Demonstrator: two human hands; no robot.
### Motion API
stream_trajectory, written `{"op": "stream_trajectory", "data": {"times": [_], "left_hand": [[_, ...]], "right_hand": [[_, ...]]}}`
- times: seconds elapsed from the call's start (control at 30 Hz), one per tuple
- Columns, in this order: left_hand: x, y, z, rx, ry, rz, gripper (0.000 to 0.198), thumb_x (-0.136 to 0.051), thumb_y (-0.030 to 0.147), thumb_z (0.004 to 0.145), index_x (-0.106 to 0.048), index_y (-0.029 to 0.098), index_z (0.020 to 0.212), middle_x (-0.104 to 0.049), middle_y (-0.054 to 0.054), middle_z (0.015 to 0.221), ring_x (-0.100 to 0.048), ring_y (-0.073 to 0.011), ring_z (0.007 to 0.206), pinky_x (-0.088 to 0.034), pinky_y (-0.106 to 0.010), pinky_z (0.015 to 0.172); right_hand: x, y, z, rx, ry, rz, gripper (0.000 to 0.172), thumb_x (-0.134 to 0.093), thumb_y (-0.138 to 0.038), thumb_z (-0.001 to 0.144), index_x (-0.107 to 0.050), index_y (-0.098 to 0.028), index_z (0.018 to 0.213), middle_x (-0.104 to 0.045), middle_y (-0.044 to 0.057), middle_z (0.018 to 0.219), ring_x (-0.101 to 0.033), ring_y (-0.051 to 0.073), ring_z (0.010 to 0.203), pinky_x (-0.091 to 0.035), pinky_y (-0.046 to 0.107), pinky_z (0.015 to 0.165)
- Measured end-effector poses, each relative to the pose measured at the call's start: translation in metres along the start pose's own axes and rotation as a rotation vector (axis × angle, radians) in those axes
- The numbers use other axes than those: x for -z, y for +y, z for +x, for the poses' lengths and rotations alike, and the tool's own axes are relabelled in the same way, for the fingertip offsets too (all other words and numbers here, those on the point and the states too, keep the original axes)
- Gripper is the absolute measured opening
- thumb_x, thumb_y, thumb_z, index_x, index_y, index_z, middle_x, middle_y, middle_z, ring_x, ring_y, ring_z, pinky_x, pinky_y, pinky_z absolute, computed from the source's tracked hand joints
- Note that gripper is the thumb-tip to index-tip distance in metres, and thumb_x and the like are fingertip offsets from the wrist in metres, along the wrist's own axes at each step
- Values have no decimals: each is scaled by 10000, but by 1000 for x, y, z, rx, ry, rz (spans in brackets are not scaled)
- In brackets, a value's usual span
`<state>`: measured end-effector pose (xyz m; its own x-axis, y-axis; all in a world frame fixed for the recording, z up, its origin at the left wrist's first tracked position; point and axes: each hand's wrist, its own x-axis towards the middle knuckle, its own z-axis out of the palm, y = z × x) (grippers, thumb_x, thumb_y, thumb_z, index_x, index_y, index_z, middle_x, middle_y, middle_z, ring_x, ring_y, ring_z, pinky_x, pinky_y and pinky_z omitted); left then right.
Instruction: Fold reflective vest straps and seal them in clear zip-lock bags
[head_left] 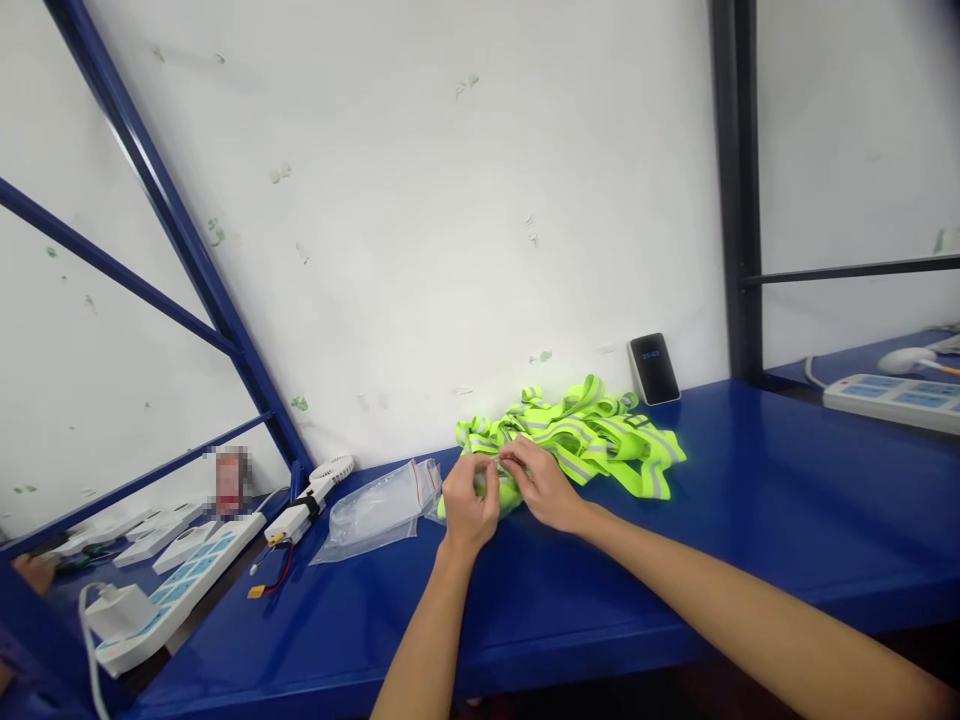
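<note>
Hands meet at the near edge of a heap of fluorescent yellow-green reflective straps lying on a blue counter against a white wall. Left hand and right hand are close together, their fingertips pinched on one end of a strap at the front of the heap, just where it overlaps the counter's middle. Webbing of this kind looks light, soft and floppy, with grey reflective bands down its length; it should bend and tangle easily, slide little on the painted surface, and be in no danger of breaking. Loose ends and flat runs between loops look like the best places to take hold, since pulling from the middle would likely drag the whole heap. Just to the left of the hands lies a clear zip bag with a red seal line, flat and crumpled; whether anything is inside cannot be told. Further left sit a small white fan, a white block with a wired connector, and a white power strip. Behind the heap a small dark device leans against the wall. Another power strip lies far right.
</note>
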<state>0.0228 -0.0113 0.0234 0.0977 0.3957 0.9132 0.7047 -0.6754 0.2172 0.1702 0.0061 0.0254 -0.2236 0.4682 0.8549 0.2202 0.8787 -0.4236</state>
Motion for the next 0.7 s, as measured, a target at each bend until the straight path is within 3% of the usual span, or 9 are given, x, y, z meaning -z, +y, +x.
{"op": "stream_trajectory", "data": {"times": [0.1,0.3,0.43,0.7], "left_hand": [[3,3,3,95,26,-64,111,-547,245,872,-580,176,952,-650,-42,882,-618,-168,817,-459,-278,760],[4,5,7,238,2,-144,170,-492,297,914,-603,178,866,-655,-38,842,-620,-174,811,-454,-284,761],[4,2,6,270,31,-144,177,-484,307,916,-598,177,878,-657,-39,855,-620,-175,818,-457,-289,774],[3,-2,3,250,77,-108,148,-496,288,908,-590,176,885,-647,-36,847,-616,-168,806,-465,-286,765]], "right_hand": [[4,-1,2,28,-14,5,169,-443,-219,949,-607,-200,917,-592,50,860,-540,187,822,-437,322,755],[15,8,4,-117,-88,62,167,-530,-301,916,-645,-203,988,-618,33,844,-563,169,759,-449,296,699],[19,9,7,-158,-113,82,147,-541,-300,903,-641,-195,928,-616,43,895,-576,171,792,-455,292,708],[29,12,11,-92,-238,7,111,-527,-250,907,-617,-187,924,-596,27,840,-534,150,733,-413,270,674]]}}
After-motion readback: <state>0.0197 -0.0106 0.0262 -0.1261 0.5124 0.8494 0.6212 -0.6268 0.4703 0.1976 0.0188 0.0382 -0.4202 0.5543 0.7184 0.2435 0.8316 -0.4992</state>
